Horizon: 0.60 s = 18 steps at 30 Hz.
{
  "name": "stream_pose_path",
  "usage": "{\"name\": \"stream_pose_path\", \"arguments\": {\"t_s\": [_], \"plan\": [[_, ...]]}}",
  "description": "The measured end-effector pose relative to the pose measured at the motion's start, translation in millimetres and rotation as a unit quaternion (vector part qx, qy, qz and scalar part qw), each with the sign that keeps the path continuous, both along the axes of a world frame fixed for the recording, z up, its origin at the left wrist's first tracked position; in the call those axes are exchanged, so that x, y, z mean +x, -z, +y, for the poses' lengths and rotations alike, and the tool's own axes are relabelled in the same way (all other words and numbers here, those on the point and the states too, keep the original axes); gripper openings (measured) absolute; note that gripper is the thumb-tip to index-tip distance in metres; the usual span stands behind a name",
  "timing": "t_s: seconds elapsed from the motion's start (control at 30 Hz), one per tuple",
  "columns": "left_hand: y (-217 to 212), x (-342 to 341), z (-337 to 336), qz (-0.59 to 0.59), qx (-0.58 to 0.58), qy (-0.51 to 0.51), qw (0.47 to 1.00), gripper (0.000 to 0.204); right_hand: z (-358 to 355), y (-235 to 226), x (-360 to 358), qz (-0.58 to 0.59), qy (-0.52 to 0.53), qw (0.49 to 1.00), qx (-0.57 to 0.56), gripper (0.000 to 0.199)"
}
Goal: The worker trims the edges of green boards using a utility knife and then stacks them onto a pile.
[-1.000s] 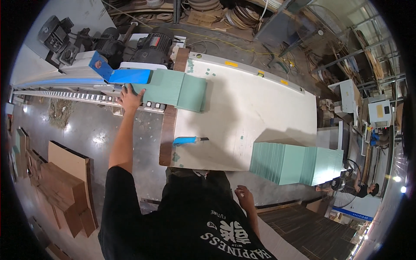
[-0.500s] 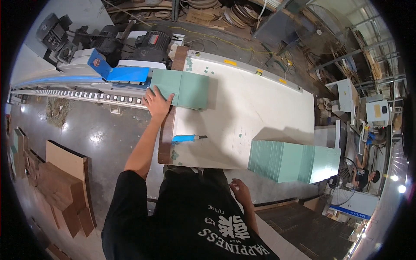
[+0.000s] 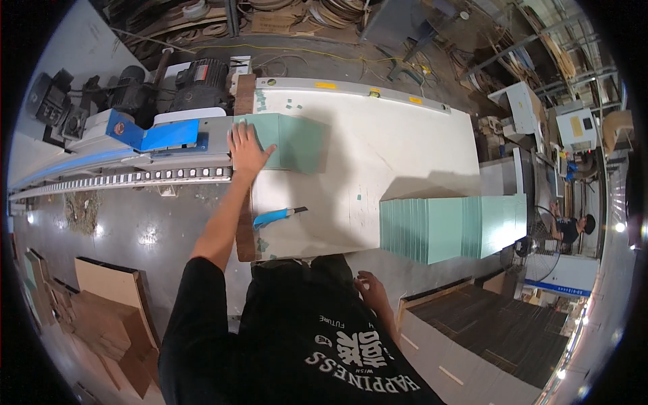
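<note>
My left hand (image 3: 248, 150) lies flat with spread fingers on the left end of two pale green panels (image 3: 300, 142), which sit side by side at the table's left end, next to the machine (image 3: 216, 138). Its thumb points right across the panel. My right hand (image 3: 372, 291) hangs beside my body, just off the table's near edge, fingers loosely bent and apart, with nothing visible in it. A blue-handled utility knife (image 3: 275, 216) rests on the white tabletop (image 3: 337, 233) near me. At the near right corner, several green panels (image 3: 445, 229) lean in a fanned row.
A spirit level (image 3: 358, 92) runs along the table's far edge. Left of the table are the machine's motors (image 3: 201, 84), blue guard (image 3: 169, 137) and chain track (image 3: 135, 179). Brown boards (image 3: 101, 317) stand on the floor. A person (image 3: 577, 228) and a fan (image 3: 540, 243) are at the right.
My left hand and the green panels have shifted right, away from the blue guard and further onto the table. The whole view has turned slightly. My right hand still hangs at my side.
</note>
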<state>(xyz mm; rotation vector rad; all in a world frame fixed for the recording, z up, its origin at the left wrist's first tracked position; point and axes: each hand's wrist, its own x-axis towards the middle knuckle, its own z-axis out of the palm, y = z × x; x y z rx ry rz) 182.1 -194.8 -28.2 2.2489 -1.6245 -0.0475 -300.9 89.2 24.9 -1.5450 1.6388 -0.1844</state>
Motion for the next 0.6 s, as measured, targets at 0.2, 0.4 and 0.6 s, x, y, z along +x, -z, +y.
{"name": "stream_pose_path", "arguments": {"t_s": [0.2, 0.4, 0.6], "plan": [[8.0, 67.2, -83.0, 0.003, 0.181, 0.17, 0.969, 0.11, 11.3, -9.3, 2.3, 0.013, 0.019, 1.0, -0.004, 0.041], [-5.8, 64.6, -134.7, 0.064, 0.32, 0.27, 0.906, 0.117, 24.2, -9.2, 1.8, 0.03, 0.039, 0.999, 0.017, 0.04], [-2.1, 66.1, -160.7, 0.063, 0.393, 0.279, 0.874, 0.124, 18.1, -11.6, 10.6, 0.02, 0.06, 0.997, 0.037, 0.041]]}}
